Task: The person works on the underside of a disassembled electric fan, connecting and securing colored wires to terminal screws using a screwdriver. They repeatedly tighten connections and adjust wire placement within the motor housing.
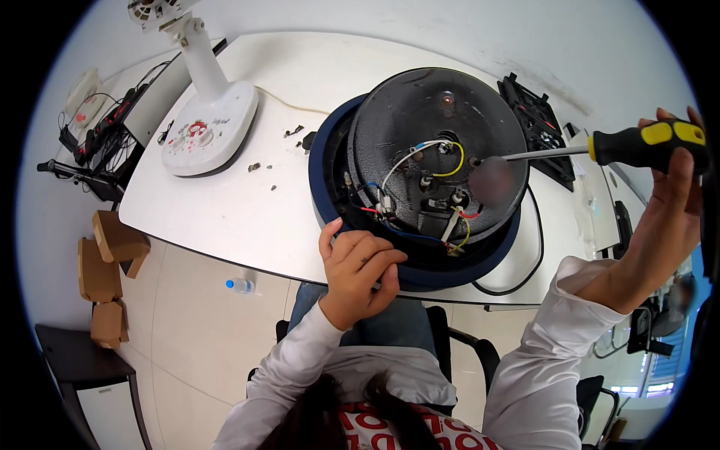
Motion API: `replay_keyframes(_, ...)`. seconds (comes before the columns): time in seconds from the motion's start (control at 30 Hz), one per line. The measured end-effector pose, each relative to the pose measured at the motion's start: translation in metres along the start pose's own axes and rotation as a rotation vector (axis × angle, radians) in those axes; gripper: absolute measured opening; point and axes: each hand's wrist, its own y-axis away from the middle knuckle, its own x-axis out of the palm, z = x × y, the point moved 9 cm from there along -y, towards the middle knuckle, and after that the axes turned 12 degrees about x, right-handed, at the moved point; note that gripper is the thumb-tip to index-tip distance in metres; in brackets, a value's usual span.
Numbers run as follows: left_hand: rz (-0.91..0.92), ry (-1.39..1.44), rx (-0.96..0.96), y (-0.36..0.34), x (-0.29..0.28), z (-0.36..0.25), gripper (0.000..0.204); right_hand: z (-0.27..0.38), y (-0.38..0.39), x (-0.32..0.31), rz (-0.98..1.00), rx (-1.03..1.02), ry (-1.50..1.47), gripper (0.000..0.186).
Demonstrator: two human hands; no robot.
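Note:
My right hand point(675, 161), raised at the right, is closed round the black-and-yellow handle of a screwdriver point(559, 152). Its long metal shaft points left, over the right part of a round dark metal pan point(375, 150). That pan lies bottom up and tilted in a dark blue round housing point(321, 169). White, yellow, blue and red wires point(391, 174) run between terminals on its underside. A blurred patch hides part of the pan's surface near the screwdriver tip. At the housing's near left rim, my left hand point(360, 270) rests with its fingers curled over the edge.
A white fan stand point(214, 127) stands on the table's point(277, 202) left, near small dark scraps point(294, 131). An open black tool case point(536, 124) lies behind the pan at right. A black cord point(538, 247) curves along the right. Boxes point(101, 270) and a bottle point(241, 285) are on the floor.

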Motion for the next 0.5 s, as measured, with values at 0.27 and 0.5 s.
replay_keyframes(0.27,-0.05,-0.035,-0.014,-0.08,-0.04,0.015,0.014,-0.038,0.045,-0.101,-0.363,0.0,0.133,0.052)
replay_keyframes(0.5,0.559,-0.002,-0.11,-0.127,0.046,0.073,0.016,-0.12,0.112,-0.112,-0.332,0.486,-0.439,0.065)
